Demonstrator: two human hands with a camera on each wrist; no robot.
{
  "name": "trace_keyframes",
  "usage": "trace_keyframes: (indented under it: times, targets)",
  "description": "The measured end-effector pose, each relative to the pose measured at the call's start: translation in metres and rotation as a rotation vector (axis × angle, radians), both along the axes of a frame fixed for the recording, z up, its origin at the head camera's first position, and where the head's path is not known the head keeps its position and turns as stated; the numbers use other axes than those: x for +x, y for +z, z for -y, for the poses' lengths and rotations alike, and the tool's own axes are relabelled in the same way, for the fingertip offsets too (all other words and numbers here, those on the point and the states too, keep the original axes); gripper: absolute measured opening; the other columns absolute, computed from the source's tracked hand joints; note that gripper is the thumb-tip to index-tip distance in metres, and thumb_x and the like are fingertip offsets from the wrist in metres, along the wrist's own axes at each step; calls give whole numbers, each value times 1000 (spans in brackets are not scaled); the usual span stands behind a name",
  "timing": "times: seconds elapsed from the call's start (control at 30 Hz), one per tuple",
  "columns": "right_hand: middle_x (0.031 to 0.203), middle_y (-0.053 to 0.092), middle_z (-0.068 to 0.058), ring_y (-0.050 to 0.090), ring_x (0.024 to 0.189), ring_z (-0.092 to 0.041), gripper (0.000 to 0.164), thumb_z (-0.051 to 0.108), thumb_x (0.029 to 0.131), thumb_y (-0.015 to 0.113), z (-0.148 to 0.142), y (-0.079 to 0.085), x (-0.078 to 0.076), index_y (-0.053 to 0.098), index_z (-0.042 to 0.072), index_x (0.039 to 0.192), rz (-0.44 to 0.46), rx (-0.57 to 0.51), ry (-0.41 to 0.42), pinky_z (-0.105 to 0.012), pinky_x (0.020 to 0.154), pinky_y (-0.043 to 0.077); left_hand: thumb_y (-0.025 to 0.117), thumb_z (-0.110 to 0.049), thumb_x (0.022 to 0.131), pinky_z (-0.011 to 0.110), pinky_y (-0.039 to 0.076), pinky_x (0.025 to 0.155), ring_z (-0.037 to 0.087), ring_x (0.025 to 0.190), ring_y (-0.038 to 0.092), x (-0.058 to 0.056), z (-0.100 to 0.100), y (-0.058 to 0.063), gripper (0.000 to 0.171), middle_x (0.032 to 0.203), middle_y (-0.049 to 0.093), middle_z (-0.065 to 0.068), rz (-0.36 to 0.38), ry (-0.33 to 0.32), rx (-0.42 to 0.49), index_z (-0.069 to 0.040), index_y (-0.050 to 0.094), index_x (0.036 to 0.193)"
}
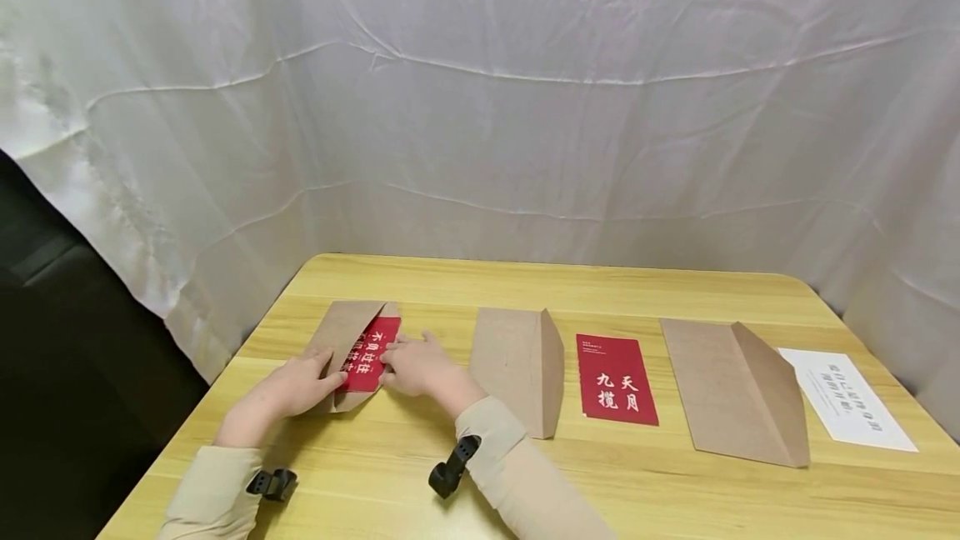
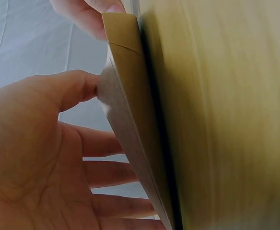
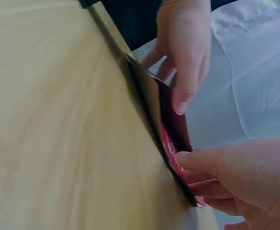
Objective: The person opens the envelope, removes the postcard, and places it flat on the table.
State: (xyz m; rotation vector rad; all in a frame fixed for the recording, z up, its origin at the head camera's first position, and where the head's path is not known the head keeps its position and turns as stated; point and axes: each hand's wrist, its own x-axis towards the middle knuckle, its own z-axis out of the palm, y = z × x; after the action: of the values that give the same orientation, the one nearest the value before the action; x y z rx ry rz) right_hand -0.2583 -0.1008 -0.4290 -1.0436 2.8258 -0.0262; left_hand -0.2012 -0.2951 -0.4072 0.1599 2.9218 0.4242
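Note:
At the left of the table lies a brown paper envelope (image 1: 341,330) with its mouth spread. A red card (image 1: 382,332) with white lettering sits partly inside it, its left side hidden under the front panel. My left hand (image 1: 296,382) holds the envelope on its left side, thumb at the mouth; in the left wrist view the fingers (image 2: 109,173) extend along the panel. My right hand (image 1: 420,363) pinches the right edge of the card. In the right wrist view its thumb (image 3: 204,160) rests on the card, with the other fingers beside the envelope's edge.
A second brown envelope (image 1: 506,365) lies right of my right hand, flap unfolded. Beyond it are another red card (image 1: 617,379), a third envelope (image 1: 720,390) and a white card (image 1: 847,398). A pale curtain (image 1: 540,148) hangs behind the wooden table (image 1: 442,282).

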Motion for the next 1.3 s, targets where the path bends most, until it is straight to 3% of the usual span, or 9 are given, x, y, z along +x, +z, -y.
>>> trace_keyframes:
  times: [0.37, 0.5, 0.6, 0.73, 1.03, 1.3]
  targets:
    - [139, 57, 12, 31, 147, -15, 38, 45, 96, 55, -8, 5, -6, 62, 29, 130, 68, -34, -6, -50, 121, 23, 51, -38, 98, 63, 36, 107, 54, 134, 36, 3, 3, -3, 69, 146, 34, 39, 14, 27, -10, 14, 37, 142]
    - [134, 62, 7, 42, 140, -17, 31, 44, 96, 56, -6, 4, -8, 68, 25, 118, 2, -85, 19, -50, 118, 30, 51, -38, 98, 63, 37, 107, 54, 134, 36, 3, 4, -2, 70, 146, 34, 39, 10, 30, -16, 14, 37, 141]
    - [123, 65, 2, 57, 120, -15, 29, 44, 95, 58, -4, 2, -10, 70, 22, 110, -86, -119, 35, -40, 109, 43, 52, -40, 97, 63, 37, 106, 55, 133, 38, 3, 5, -2, 71, 145, 35, 39, 6, 25, -23, 15, 38, 141]
    - [113, 62, -1, 59, 103, -14, 32, 44, 95, 58, -2, -1, -14, 68, 17, 109, -151, -164, 23, -30, 95, 50, 51, -40, 98, 63, 37, 106, 54, 133, 39, 2, 6, -3, 71, 146, 36, 38, 3, 19, -25, 14, 38, 141]
    - [139, 52, -10, 53, 126, -24, 50, 48, 96, 54, 3, -7, -27, 59, 11, 129, -139, -181, -71, -40, 107, 45, 52, -40, 97, 62, 36, 108, 53, 134, 38, 0, 2, -3, 71, 147, 36, 36, 16, 30, -16, 12, 37, 143]
    - [146, 46, -12, 37, 142, -27, 68, 53, 98, 46, 9, -10, -35, 39, 7, 148, -117, -164, -153, -45, 117, 33, 54, -39, 96, 62, 37, 107, 52, 133, 40, -1, -1, -1, 70, 145, 38, 36, 1, 15, -20, 12, 39, 142]
